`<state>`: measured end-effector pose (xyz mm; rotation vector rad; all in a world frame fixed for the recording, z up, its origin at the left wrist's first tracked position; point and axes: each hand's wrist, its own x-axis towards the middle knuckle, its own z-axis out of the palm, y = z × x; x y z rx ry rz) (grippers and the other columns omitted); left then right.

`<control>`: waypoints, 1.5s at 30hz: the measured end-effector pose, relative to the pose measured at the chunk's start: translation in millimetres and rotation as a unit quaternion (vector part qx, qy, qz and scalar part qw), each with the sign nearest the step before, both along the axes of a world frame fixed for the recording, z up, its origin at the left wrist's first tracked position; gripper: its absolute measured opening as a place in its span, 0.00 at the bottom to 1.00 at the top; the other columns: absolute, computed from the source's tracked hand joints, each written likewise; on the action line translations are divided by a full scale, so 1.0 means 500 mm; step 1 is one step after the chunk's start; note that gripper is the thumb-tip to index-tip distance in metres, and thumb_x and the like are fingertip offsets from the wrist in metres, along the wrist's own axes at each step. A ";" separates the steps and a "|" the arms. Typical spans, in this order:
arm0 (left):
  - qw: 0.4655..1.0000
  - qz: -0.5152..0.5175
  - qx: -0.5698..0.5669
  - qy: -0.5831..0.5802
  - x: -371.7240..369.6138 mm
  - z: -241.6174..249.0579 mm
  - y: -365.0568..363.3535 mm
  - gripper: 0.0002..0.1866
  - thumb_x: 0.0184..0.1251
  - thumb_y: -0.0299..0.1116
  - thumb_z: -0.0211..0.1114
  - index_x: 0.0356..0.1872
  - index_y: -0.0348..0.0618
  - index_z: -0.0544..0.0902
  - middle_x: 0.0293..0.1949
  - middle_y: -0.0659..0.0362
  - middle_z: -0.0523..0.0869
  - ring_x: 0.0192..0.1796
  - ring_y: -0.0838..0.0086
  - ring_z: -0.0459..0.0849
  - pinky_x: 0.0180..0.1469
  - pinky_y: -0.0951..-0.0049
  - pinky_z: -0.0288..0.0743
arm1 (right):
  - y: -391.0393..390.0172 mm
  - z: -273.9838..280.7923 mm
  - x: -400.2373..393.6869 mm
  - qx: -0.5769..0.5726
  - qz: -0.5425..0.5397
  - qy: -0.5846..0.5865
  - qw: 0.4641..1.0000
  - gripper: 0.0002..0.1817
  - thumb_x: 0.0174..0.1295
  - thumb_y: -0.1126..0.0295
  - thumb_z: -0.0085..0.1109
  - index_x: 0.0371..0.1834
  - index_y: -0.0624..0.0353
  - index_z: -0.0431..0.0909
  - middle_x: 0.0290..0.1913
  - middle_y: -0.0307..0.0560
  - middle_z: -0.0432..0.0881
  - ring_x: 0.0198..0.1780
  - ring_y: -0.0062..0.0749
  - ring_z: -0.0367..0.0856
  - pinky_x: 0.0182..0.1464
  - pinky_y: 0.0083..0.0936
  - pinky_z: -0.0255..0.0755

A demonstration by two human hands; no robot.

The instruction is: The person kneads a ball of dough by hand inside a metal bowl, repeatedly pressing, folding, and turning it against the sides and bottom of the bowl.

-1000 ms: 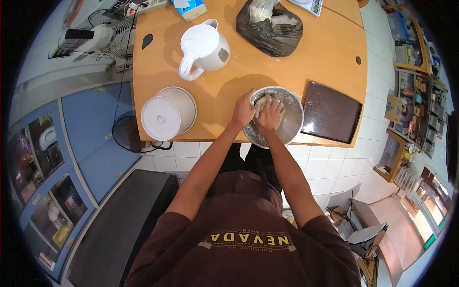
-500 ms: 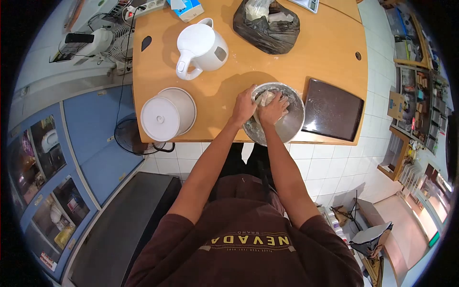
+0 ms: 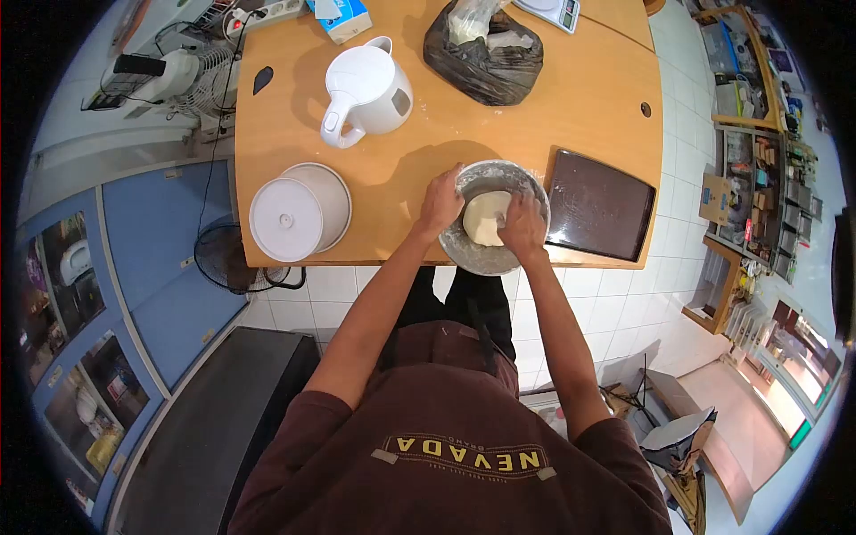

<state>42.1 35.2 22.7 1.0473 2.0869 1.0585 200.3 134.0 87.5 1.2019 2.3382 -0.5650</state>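
- One wooden counter (image 3: 588, 98).
- One metal bowl (image 3: 481, 260), at the counter's near edge.
- One pale lump of dough (image 3: 483, 218), inside the bowl.
- Two hands: the left hand (image 3: 440, 203) on the bowl's left rim, the right hand (image 3: 523, 225) against the dough.
- One white kettle (image 3: 367, 89), far left of the bowl.
- One white lidded tub (image 3: 299, 212), near left.
- One dark tray (image 3: 599, 207), right of the bowl.
- One black bag (image 3: 486, 53), at the far side.
- One digital scale (image 3: 550, 9), far edge.
- One blue-and-white carton (image 3: 342, 16), far left.
- Two fans: one white fan (image 3: 183, 76) and one dark fan (image 3: 221, 259), both left of the counter.
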 end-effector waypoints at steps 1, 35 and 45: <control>1.000 0.011 0.007 0.004 0.004 0.000 -0.001 0.30 0.51 0.16 0.61 0.61 0.31 0.74 0.50 0.37 0.82 0.54 0.45 0.80 0.59 0.54 0.74 | -0.010 -0.011 0.005 0.033 0.051 0.033 0.998 0.37 0.61 0.56 0.61 0.69 0.63 0.61 0.70 0.64 0.62 0.73 0.57 0.60 0.69 0.51 0.62; 0.999 0.029 0.013 0.006 -0.006 0.002 0.025 0.30 0.50 0.15 0.61 0.61 0.32 0.74 0.51 0.38 0.82 0.55 0.46 0.81 0.60 0.56 0.74 | 0.071 -0.067 -0.034 -0.010 0.174 0.029 0.984 0.37 0.47 0.55 0.72 0.63 0.49 0.69 0.68 0.62 0.63 0.72 0.64 0.57 0.64 0.74 0.56; 0.999 0.044 0.014 -0.029 -0.014 -0.007 -0.005 0.29 0.52 0.15 0.58 0.61 0.31 0.75 0.52 0.37 0.82 0.54 0.45 0.81 0.59 0.56 0.74 | 0.084 -0.026 -0.007 -0.198 0.128 0.191 0.953 0.32 0.46 0.70 0.70 0.58 0.55 0.70 0.45 0.61 0.81 0.56 0.53 0.79 0.58 0.43 0.73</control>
